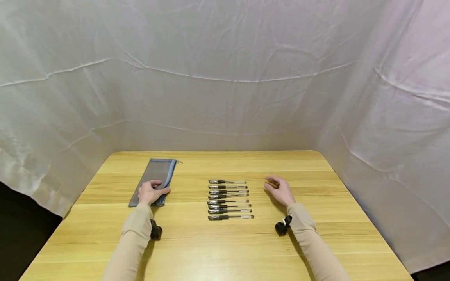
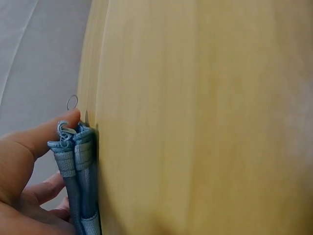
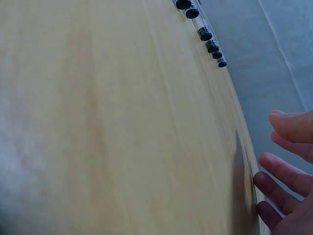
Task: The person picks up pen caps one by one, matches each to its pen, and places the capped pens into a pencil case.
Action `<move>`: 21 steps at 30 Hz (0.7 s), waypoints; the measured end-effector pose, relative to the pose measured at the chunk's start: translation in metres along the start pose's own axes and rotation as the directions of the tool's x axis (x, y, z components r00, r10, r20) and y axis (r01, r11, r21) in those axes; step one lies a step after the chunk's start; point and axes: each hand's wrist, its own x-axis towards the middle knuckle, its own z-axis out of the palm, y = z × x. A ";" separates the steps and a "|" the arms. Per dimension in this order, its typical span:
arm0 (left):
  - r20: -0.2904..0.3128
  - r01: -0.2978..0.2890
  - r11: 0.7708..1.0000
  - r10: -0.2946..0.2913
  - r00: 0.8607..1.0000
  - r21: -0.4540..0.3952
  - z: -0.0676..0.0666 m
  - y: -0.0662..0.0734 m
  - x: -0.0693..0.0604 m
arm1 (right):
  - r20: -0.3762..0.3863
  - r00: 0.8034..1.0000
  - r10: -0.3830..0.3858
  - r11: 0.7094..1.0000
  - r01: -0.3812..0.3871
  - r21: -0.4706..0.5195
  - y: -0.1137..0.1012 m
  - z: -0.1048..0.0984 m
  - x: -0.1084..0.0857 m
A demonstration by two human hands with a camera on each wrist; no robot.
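Observation:
A grey mesh pouch [image 1: 154, 170] with blue edging lies flat at the left of the table. My left hand [image 1: 149, 192] rests on its near part, fingers loosely bent over the mesh and thumb stretched across the blue zip edge. In the left wrist view the thumb crosses above the doubled end of the pouch [image 2: 83, 159], with a loose thread there. Several clear pens [image 1: 218, 217] with black grips lie in a column, caps to the left. To their right, apart from them, my right hand [image 1: 280, 190] holds nothing, its fingers relaxed and slightly bent.
The wooden table [image 1: 218, 249] has rounded far corners. A pale cloth [image 1: 225, 97] hangs behind it and along both sides. A small ring pull [image 1: 179, 162] sticks out from the pouch's far corner. Black cameras [image 1: 283, 225] are strapped to both wrists.

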 end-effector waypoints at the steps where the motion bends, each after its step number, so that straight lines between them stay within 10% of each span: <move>1: 0.004 -0.004 1.000 0.004 1.000 -0.008 0.001 0.000 0.000 | 0.002 1.000 0.002 1.000 -0.002 -0.002 0.000 0.000 0.000; 21: 0.143 -0.048 0.992 0.065 0.988 -0.119 0.030 0.020 -0.027 | 0.074 0.997 -0.033 0.999 0.033 -0.001 -0.002 0.002 -0.015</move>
